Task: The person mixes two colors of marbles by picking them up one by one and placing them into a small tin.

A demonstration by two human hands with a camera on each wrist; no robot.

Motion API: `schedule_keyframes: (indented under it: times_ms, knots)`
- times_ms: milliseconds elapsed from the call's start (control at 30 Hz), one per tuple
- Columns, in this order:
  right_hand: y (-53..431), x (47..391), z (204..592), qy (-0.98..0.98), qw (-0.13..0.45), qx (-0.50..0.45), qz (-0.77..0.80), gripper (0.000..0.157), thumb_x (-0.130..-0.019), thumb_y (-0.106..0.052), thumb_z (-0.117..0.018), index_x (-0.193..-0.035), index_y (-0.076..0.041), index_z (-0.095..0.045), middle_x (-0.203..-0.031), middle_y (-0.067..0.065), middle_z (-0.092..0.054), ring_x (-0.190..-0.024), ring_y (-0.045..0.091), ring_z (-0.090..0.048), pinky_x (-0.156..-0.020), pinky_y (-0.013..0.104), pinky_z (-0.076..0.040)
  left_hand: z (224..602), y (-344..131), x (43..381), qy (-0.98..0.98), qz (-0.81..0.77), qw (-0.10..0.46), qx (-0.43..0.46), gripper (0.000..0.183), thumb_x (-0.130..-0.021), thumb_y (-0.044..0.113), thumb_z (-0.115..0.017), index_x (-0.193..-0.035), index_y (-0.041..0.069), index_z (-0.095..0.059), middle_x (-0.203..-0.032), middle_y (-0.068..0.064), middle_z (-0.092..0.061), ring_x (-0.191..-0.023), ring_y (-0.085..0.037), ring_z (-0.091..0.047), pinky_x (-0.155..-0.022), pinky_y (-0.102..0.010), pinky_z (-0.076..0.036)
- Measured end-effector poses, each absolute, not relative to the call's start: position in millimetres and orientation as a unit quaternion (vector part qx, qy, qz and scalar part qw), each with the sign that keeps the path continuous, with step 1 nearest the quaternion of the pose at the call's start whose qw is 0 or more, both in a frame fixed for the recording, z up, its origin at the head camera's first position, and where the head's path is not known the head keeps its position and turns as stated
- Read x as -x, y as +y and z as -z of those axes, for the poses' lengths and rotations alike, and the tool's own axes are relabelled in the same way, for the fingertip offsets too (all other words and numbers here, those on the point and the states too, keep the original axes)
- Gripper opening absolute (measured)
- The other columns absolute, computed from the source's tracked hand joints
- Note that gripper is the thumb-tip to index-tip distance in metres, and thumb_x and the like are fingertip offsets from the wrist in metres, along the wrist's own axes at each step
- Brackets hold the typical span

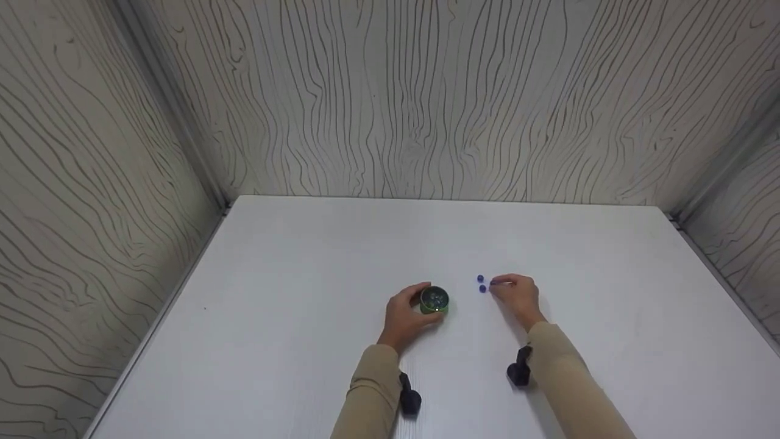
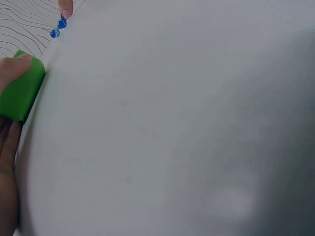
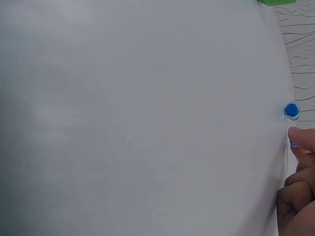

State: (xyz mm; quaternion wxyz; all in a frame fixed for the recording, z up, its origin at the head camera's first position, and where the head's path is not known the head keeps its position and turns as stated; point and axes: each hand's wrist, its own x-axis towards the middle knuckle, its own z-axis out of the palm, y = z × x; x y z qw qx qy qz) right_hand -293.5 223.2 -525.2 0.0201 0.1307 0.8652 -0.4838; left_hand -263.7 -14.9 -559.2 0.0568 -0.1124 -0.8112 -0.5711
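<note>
My left hand (image 1: 407, 316) grips a small round green cup (image 1: 434, 310), its thumb on the near side and fingers on the far side. The cup stands upright, and several glassy pieces show in its dark inside. In the left wrist view the cup's smooth green wall (image 2: 24, 93) shows between thumb and fingers. To the right, my right hand (image 1: 517, 297) pinches a blue glass marble (image 3: 294, 144) between thumb and fingertip, low over the table. Two more blue marbles, a far one (image 1: 480, 278) and a near one (image 1: 482, 288), lie just left of its fingertips.
A white table (image 1: 317, 256) lies under both hands. Wood-grain patterned panels (image 1: 390, 97) rise behind it and at the sides. Dark wrist cameras, a left one (image 1: 410, 402) and a right one (image 1: 518, 374), sit on the tan sleeves.
</note>
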Motion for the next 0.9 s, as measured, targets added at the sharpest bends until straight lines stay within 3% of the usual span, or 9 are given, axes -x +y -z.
schedule_keyframes:
  times_ms: [100, 167, 267, 533, 667, 767, 900]
  knots:
    - [225, 293, 526, 0.869, 0.009, -0.129, 0.478, 0.031, -0.087, -0.012, -0.063, -0.114, 0.004, -0.066, -0.124, 0.024, -0.060, -0.107, 0.030, -0.053, -0.092, 0.037, -0.047, 560, -14, 263, -0.808, 0.575, 0.057, 0.115, 0.062, -0.069, 0.017, -0.084, -0.126, 0.006, -0.060, -0.126, -0.011, -0.066, -0.119, -0.025, -0.063, -0.106, -0.029, -0.052]
    - [226, 293, 526, 0.871, 0.004, -0.129, 0.474, 0.031, -0.085, -0.012, -0.064, -0.112, 0.004, -0.067, -0.121, 0.023, -0.062, -0.100, 0.026, -0.052, -0.082, 0.027, -0.043, 560, -14, 263, -0.807, 0.575, 0.059, 0.117, 0.062, -0.069, 0.017, -0.084, -0.126, 0.005, -0.060, -0.126, -0.011, -0.066, -0.119, -0.025, -0.063, -0.105, -0.027, -0.052]
    - [227, 292, 526, 0.870, 0.005, -0.130, 0.475, 0.031, -0.085, -0.012, -0.064, -0.112, 0.004, -0.067, -0.121, 0.023, -0.062, -0.099, 0.024, -0.052, -0.080, 0.023, -0.039, 560, -14, 263, -0.808, 0.574, 0.064, 0.118, 0.062, -0.069, 0.017, -0.085, -0.125, 0.005, -0.061, -0.125, -0.011, -0.066, -0.118, -0.025, -0.064, -0.105, -0.028, -0.052]
    - [225, 287, 524, 0.858, 0.037, -0.140, 0.493, 0.032, -0.091, -0.014, -0.060, -0.118, 0.003, -0.063, -0.128, 0.023, -0.057, -0.113, 0.031, -0.049, -0.099, 0.042, -0.043, 558, -15, 263, -0.806, 0.578, 0.057, 0.115, 0.061, -0.069, 0.017, -0.084, -0.125, 0.006, -0.061, -0.126, -0.011, -0.066, -0.118, -0.024, -0.063, -0.106, -0.030, -0.052]
    - [225, 285, 524, 0.853, 0.052, -0.139, 0.500, 0.034, -0.092, -0.016, -0.059, -0.120, 0.003, -0.062, -0.135, 0.025, -0.053, -0.130, 0.039, -0.043, -0.116, 0.054, -0.034, 557, -15, 263, -0.809, 0.575, 0.056, 0.112, 0.061, -0.069, 0.017, -0.084, -0.125, 0.007, -0.062, -0.125, -0.010, -0.066, -0.118, -0.024, -0.063, -0.106, -0.032, -0.052]
    - [226, 284, 525, 0.850, 0.054, -0.137, 0.505, 0.033, -0.091, -0.016, -0.060, -0.119, 0.003, -0.062, -0.136, 0.026, -0.053, -0.135, 0.041, -0.040, -0.120, 0.056, -0.028, 557, -14, 263, -0.809, 0.575, 0.058, 0.108, 0.061, -0.070, 0.017, -0.084, -0.125, 0.007, -0.062, -0.126, -0.010, -0.066, -0.119, -0.024, -0.063, -0.106, -0.033, -0.052]
    - [227, 283, 527, 0.848, 0.051, -0.133, 0.511, 0.032, -0.091, -0.016, -0.061, -0.117, 0.003, -0.064, -0.132, 0.025, -0.056, -0.132, 0.041, -0.044, -0.119, 0.054, -0.032, 559, -13, 264, -0.811, 0.571, 0.065, 0.108, 0.060, -0.070, 0.017, -0.084, -0.126, 0.007, -0.061, -0.126, -0.011, -0.066, -0.119, -0.024, -0.063, -0.106, -0.032, -0.052]
